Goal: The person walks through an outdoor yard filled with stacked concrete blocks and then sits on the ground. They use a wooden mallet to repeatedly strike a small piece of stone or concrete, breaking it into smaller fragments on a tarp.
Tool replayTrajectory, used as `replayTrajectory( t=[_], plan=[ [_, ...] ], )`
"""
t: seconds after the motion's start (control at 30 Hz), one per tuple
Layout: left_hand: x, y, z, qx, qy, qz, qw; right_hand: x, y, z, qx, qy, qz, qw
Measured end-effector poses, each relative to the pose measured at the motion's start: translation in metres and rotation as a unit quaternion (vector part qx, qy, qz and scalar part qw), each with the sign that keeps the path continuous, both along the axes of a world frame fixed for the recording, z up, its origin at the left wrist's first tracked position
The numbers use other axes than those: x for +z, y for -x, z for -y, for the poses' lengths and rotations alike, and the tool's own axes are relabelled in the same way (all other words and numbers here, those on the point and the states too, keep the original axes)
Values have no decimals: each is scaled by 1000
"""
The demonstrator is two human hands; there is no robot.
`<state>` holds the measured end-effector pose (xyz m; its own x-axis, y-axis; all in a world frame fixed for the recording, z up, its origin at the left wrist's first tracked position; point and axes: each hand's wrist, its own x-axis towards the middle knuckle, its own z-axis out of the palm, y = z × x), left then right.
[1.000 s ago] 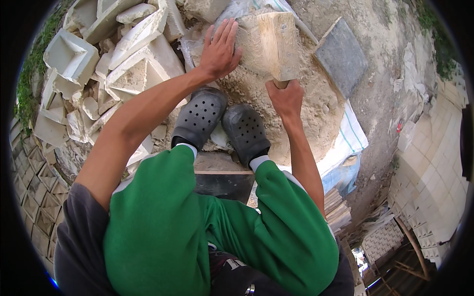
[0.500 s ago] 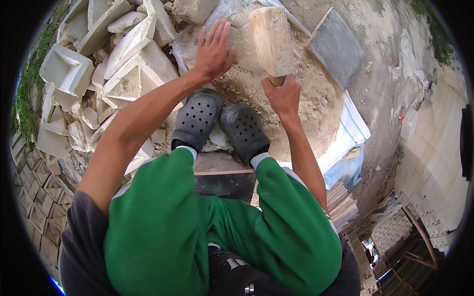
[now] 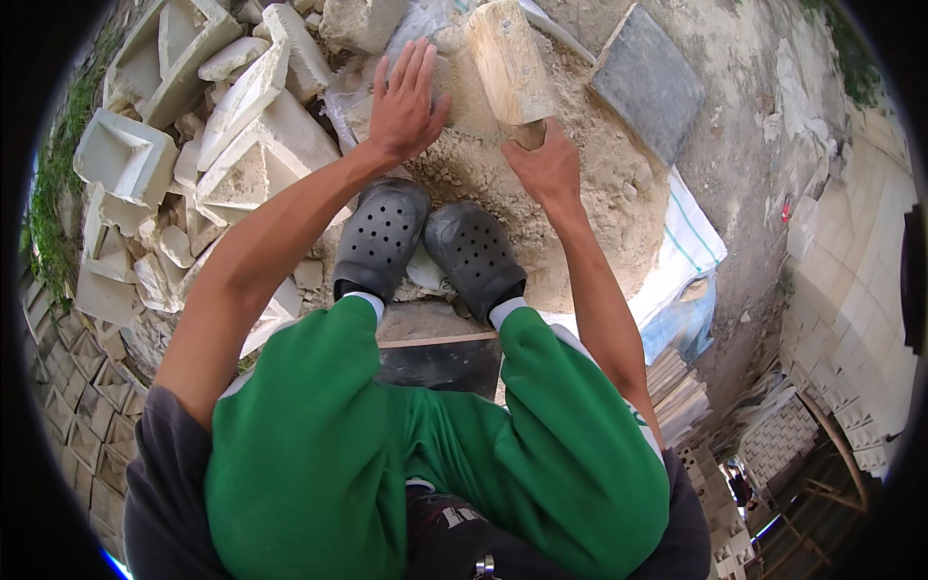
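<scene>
My right hand (image 3: 544,166) is closed round the short handle of a wooden mallet (image 3: 507,66). The mallet's pale, thick head points away from me, tilted a little to the left, over crumbly beige rubble (image 3: 599,184). To its left, my left hand (image 3: 404,104) lies with fingers stretched out, on or just above a dusty pale lump at the far edge of the rubble. The hand hides most of what is under it. Clear crinkled plastic (image 3: 340,108) shows beside its fingers. Nothing is gripped in that hand.
Broken pale cast blocks (image 3: 261,159) are heaped at the left. A dark square slab (image 3: 650,85) lies beyond the rubble on the right. White woven sacking (image 3: 691,232) spreads under the rubble. My grey clogs (image 3: 474,253) stand at its near edge. Stacked pale blocks (image 3: 841,290) line the far right.
The mallet and my right hand have shifted slightly left and away from me, and the mallet head leans further left. My left hand has barely moved, still spread flat.
</scene>
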<state>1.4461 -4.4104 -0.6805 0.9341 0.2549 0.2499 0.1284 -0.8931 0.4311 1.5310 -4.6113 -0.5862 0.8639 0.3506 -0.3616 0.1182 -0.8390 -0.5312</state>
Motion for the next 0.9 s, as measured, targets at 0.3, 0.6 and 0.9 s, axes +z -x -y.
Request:
replayTrajectory(
  t=[0.3, 0.6, 0.9],
  plan=[
    [0, 0, 4, -19, -5, -2, 1000, 6, 8, 3, -19, -38, -5, 999],
    [0, 1, 3, -18, -8, -16, 1000, -2, 21, 12, -2, -48, -2, 999],
    [1, -1, 2, -18, -21, -23, 999, 0, 20, 17, -5, -24, 0, 1000]
  ],
)
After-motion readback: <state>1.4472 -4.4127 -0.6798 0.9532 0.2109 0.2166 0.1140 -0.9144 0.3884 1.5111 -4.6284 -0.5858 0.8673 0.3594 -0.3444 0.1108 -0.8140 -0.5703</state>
